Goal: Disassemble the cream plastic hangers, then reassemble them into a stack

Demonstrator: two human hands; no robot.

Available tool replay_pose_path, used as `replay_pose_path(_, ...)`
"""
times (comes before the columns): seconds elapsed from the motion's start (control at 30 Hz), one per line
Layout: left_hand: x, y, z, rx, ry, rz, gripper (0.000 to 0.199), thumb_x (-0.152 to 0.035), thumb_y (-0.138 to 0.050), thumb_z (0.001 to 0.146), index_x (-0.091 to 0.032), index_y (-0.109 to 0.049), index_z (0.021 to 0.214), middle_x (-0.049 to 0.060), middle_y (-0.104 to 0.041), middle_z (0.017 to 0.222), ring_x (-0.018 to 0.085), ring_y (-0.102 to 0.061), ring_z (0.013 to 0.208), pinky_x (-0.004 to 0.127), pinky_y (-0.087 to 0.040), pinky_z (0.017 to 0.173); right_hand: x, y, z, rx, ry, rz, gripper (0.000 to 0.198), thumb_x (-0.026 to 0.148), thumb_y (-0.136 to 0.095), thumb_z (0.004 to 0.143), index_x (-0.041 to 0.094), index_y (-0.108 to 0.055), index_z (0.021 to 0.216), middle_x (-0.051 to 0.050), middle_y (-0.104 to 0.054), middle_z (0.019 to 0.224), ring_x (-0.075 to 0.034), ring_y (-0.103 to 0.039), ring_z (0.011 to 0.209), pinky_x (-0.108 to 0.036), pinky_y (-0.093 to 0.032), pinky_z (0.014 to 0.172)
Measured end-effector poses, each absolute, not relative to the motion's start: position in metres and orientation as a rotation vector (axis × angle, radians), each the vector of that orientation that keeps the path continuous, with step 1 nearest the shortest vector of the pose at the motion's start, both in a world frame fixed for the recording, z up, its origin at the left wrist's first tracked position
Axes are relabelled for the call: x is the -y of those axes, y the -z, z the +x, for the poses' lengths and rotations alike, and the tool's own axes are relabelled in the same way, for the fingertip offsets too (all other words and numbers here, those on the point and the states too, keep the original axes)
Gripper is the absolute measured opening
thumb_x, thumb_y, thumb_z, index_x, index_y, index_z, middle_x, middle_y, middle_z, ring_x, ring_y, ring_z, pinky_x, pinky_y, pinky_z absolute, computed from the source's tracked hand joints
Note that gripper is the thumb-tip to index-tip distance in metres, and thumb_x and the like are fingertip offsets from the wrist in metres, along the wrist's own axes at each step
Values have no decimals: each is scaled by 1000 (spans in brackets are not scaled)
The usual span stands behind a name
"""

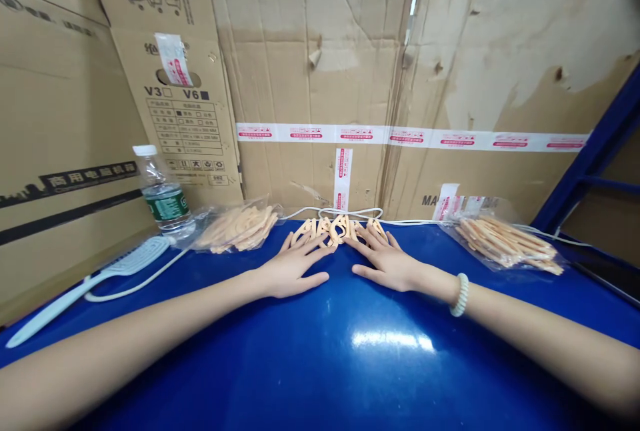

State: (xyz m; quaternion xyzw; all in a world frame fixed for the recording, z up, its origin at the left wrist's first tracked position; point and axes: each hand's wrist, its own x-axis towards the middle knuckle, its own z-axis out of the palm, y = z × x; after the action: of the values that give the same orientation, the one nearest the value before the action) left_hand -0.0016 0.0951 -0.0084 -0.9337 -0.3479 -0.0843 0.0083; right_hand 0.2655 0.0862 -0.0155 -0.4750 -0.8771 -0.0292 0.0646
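Note:
Peach-coloured curved pieces (pixel 341 229), which look like folded plastic hangers, lie in a row at the far middle of the blue table (pixel 320 364). My left hand (pixel 293 267) reaches in from the left, palm down, its fingers spread over the left end of the row. On the other side my right hand (pixel 387 263) rests likewise, fingers apart at the right end, with a coiled pale band (pixel 460 295) on the wrist. Both thumbs point inward over the table. Neither hand grips anything. Fingers partly hide the outer pieces.
Clear bags of similar peach pieces lie left (pixel 237 227) and right (pixel 507 241). Farther left are a water bottle (pixel 165 197) and a pale blue hairbrush (pixel 127 257). A white cable (pixel 410 222) runs along the back, before a cardboard wall (pixel 310 84). A blue metal frame (pixel 585 157) stands right.

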Motion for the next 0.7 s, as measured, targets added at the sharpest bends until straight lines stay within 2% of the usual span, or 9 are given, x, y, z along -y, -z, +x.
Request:
replay_pose_path(0.1, -85, 8, -8, 870, 394, -2735, 49, -37, -48, 94, -22, -45, 141, 11, -42, 151, 34, -24, 145, 64, -14, 115, -70, 16, 268, 2598, 291, -1273, 64, 58, -40, 95, 24, -35, 149, -19, -28, 156, -41, -17, 145, -68, -18, 110)
replay_pose_path(0.17, -80, 8, -16, 744, 484, -2602, 42, -25, -49, 92, -22, -52, 134, 10, -53, 143, 33, -33, 141, 64, -9, 116, -58, 15, 269, 2595, 355, -1127, 50, 46, -45, 96, 19, -49, 139, -18, -41, 149, -38, -28, 142, -63, -24, 110)
replay_pose_path(0.23, -77, 8, -27, 719, 604, -2459, 38, -16, -48, 90, -24, -58, 126, 8, -61, 134, 31, -44, 134, 64, -9, 116, -49, 15, 269, 2610, 350, -985, 34, 33, -46, 96, 16, -61, 121, -17, -56, 133, -32, -42, 132, -55, -34, 107)
replay_pose_path(0.3, -79, 9, -40, 782, 721, -2322, 37, -14, -50, 88, -27, -57, 123, 7, -63, 130, 29, -51, 128, 63, -14, 115, -44, 15, 267, 2617, 312, -882, 26, 24, -43, 96, 15, -65, 107, -14, -64, 115, -28, -54, 116, -49, -42, 99)
replay_pose_path(0.4, -88, 10, -57, 980, 868, -2150, 40, -19, -55, 87, -29, -51, 125, 10, -60, 128, 31, -53, 123, 59, -30, 109, -44, 18, 266, 2612, 195, -818, 25, 18, -41, 95, 15, -64, 103, -12, -66, 102, -24, -58, 97, -43, -48, 87)
replay_pose_path(0.5, -95, 10, -68, 1116, 1001, -2007, 39, -25, -59, 85, -25, -49, 123, 14, -59, 119, 34, -54, 116, 53, -43, 93, -45, 22, 266, 2574, 75, -818, 25, 14, -41, 94, 16, -62, 106, -11, -65, 103, -22, -57, 93, -40, -49, 83)
replay_pose_path(0.6, -95, 2, -74, 1103, 978, -1908, 35, -28, -61, 85, -27, -49, 118, 13, -60, 115, 35, -54, 111, 53, -41, 89, -44, 23, 268, 2565, 49, -821, 25, 13, -41, 93, 17, -62, 107, -11, -65, 105, -22, -57, 93, -40, -49, 83)
replay_pose_path(0.7, -93, -11, -78, 1156, 813, -1843, 37, -33, -59, 87, -26, -49, 121, 15, -59, 122, 37, -53, 112, 57, -37, 92, -41, 21, 269, 2590, 63, -818, 26, 13, -41, 94, 16, -62, 108, -11, -65, 105, -22, -56, 94, -40, -48, 81)
